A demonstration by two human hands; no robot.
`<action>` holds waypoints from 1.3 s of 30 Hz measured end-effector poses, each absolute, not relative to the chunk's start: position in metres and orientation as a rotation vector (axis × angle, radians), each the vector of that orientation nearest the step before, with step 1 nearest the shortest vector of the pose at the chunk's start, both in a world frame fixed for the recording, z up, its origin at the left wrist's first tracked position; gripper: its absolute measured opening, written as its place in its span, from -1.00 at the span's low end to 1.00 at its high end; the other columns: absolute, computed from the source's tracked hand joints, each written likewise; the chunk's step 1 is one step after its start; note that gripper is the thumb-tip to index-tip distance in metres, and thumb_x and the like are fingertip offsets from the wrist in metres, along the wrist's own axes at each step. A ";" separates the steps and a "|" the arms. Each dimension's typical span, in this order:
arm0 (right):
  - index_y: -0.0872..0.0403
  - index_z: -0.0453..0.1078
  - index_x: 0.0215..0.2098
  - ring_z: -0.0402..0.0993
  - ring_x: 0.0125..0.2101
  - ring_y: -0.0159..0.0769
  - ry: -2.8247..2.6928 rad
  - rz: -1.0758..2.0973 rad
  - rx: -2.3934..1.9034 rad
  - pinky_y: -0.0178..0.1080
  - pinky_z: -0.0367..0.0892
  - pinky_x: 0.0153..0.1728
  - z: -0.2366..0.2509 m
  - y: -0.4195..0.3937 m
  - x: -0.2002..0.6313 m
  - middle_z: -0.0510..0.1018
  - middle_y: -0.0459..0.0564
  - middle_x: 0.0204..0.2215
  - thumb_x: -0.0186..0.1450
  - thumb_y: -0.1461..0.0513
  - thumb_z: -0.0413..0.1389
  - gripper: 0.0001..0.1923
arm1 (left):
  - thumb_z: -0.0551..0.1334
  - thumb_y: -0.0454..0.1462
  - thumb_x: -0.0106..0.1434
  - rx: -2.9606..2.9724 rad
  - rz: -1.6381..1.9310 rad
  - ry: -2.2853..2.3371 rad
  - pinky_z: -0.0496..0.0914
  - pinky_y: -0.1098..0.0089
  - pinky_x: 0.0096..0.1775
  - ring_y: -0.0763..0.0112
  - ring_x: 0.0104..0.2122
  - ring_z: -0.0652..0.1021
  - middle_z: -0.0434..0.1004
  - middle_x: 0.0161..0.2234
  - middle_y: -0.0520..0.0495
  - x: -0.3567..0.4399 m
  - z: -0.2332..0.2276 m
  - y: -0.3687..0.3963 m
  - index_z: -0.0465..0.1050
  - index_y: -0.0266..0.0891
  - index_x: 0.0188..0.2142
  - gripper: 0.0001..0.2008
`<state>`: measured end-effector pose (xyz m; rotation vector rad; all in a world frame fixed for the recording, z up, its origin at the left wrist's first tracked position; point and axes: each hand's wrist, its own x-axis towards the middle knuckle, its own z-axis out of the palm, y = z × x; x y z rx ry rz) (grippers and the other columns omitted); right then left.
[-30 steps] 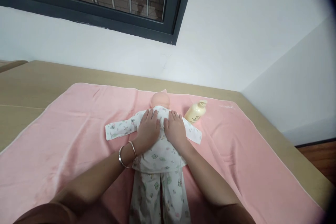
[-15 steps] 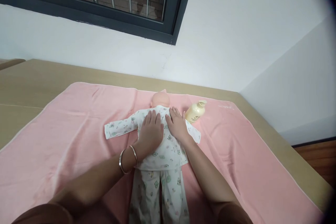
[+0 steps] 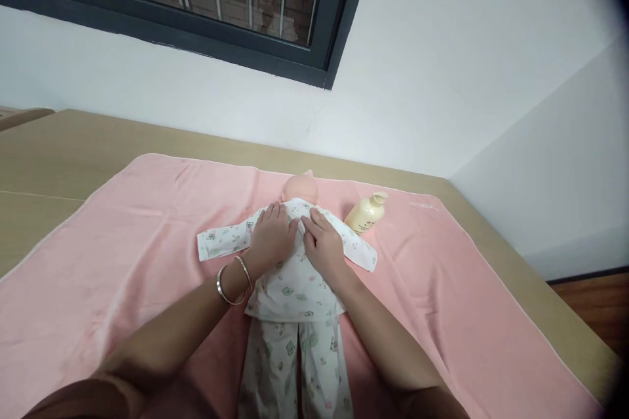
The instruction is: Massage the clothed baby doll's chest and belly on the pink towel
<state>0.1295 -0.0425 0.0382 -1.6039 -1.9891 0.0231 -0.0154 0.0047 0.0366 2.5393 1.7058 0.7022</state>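
Note:
A baby doll [image 3: 301,188] lies on its back or front, which I cannot tell, dressed in a white printed top [image 3: 295,294] and matching trousers [image 3: 319,366]. My left hand [image 3: 272,234] rests flat on the upper left of the top, fingers stretched toward the doll's shoulder. Across from it, my right hand [image 3: 324,245] lies on the upper right of the top with its fingers extended. A small fold of white cloth shows between the two hands; whether either thumb presses it is unclear. Both sleeves spread outward. Two silver bangles [image 3: 234,281] circle my left wrist.
A pale yellow pump bottle [image 3: 366,213] stands to the right of the doll's head. Under everything lies a pink blanket [image 3: 162,229] on a wooden table [image 3: 122,131]. A white wall [image 3: 393,78] and a dark-framed window [image 3: 314,59] rise behind.
My left hand has shifted slightly left and up, and my right hand has slid inward and a little down. The hands are closer together, and more of the right sleeve shows.

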 end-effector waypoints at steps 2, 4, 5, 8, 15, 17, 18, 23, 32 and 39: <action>0.06 0.45 0.08 0.19 0.24 -0.31 -2.027 -0.005 -1.509 -0.14 0.09 0.29 0.036 -0.039 0.132 0.39 -0.04 0.18 0.39 0.30 -0.21 -0.53 | -0.05 -0.16 0.40 2.533 0.721 1.696 0.18 -0.02 0.22 -0.08 0.26 0.26 0.27 0.21 -0.53 -0.012 0.033 0.004 0.20 -0.61 0.19 -0.45; 0.11 0.44 0.09 0.21 0.24 -0.30 -2.003 -0.017 -1.521 -0.16 0.06 0.30 0.036 -0.035 0.135 0.41 0.00 0.16 0.40 0.28 -0.19 -0.54 | -0.05 -0.19 0.40 2.529 0.770 1.640 0.15 -0.02 0.24 -0.05 0.29 0.22 0.23 0.24 -0.50 -0.008 0.029 0.003 0.16 -0.60 0.22 -0.46; 0.15 0.40 0.13 0.19 0.25 -0.27 -1.975 -0.016 -1.577 -0.14 0.05 0.30 0.037 -0.032 0.136 0.40 0.05 0.17 0.40 0.26 -0.18 -0.54 | -0.05 -0.20 0.40 2.519 0.805 1.609 0.15 0.00 0.25 -0.03 0.29 0.21 0.23 0.25 -0.48 -0.006 0.027 0.002 0.16 -0.58 0.23 -0.46; 0.30 0.23 0.25 0.08 0.29 -0.07 -1.929 0.023 -1.807 0.00 -0.01 0.30 0.040 -0.025 0.137 0.26 0.24 0.25 0.41 0.19 -0.14 -0.47 | -0.04 -0.20 0.39 2.447 0.913 1.566 0.12 0.03 0.28 0.05 0.29 0.22 0.25 0.25 -0.39 -0.003 0.021 0.000 0.17 -0.50 0.23 -0.49; 0.34 0.08 0.33 -0.08 0.34 -0.05 -1.915 0.095 -1.910 0.06 -0.19 0.32 0.036 -0.022 0.136 0.13 0.26 0.31 0.44 0.15 -0.20 -0.41 | -0.03 -0.20 0.38 2.351 0.998 1.500 0.13 0.01 0.29 0.11 0.28 0.24 0.29 0.23 -0.30 -0.006 0.016 0.000 0.21 -0.38 0.22 -0.52; 0.31 0.08 0.33 -0.08 0.34 -0.06 -1.897 0.116 -1.901 0.05 -0.20 0.32 0.034 -0.022 0.137 0.12 0.24 0.31 0.43 0.14 -0.20 -0.41 | -0.02 -0.20 0.37 2.344 1.012 1.498 0.13 0.00 0.28 0.11 0.28 0.24 0.29 0.24 -0.29 -0.006 0.017 0.000 0.22 -0.36 0.22 -0.52; 0.30 0.08 0.33 -0.08 0.34 -0.07 -1.888 0.123 -1.897 0.05 -0.20 0.32 0.033 -0.022 0.137 0.12 0.23 0.32 0.43 0.14 -0.20 -0.41 | -0.01 -0.19 0.37 2.342 1.016 1.500 0.13 -0.01 0.28 0.11 0.28 0.25 0.29 0.24 -0.29 -0.006 0.017 0.000 0.22 -0.35 0.22 -0.52; 0.30 0.05 0.34 -0.14 0.35 -0.09 -1.858 0.156 -1.880 0.03 -0.22 0.32 0.029 -0.022 0.139 0.07 0.21 0.34 0.43 0.13 -0.20 -0.39 | -0.02 -0.19 0.38 2.377 0.993 1.519 0.13 0.01 0.28 0.10 0.28 0.25 0.28 0.24 -0.32 -0.005 0.019 -0.001 0.23 -0.41 0.21 -0.51; 0.34 0.04 0.34 -0.14 0.36 -0.06 -1.860 0.177 -1.928 0.05 -0.17 0.32 0.036 -0.028 0.136 0.05 0.26 0.34 0.44 0.13 -0.21 -0.39 | 0.00 -0.20 0.36 2.412 1.020 1.561 0.16 -0.02 0.26 0.04 0.29 0.23 0.31 0.22 -0.29 -0.003 0.016 -0.006 0.24 -0.37 0.20 -0.52; 0.39 0.14 0.28 0.08 0.28 0.05 -2.071 0.034 -1.934 0.03 -0.08 0.30 0.052 -0.068 0.114 0.22 0.36 0.25 0.43 0.15 -0.17 -0.42 | 0.04 -0.15 0.33 2.381 0.954 1.566 0.28 0.02 0.20 0.06 0.15 0.41 0.48 0.07 -0.30 -0.018 0.017 0.031 0.38 -0.33 0.07 -0.58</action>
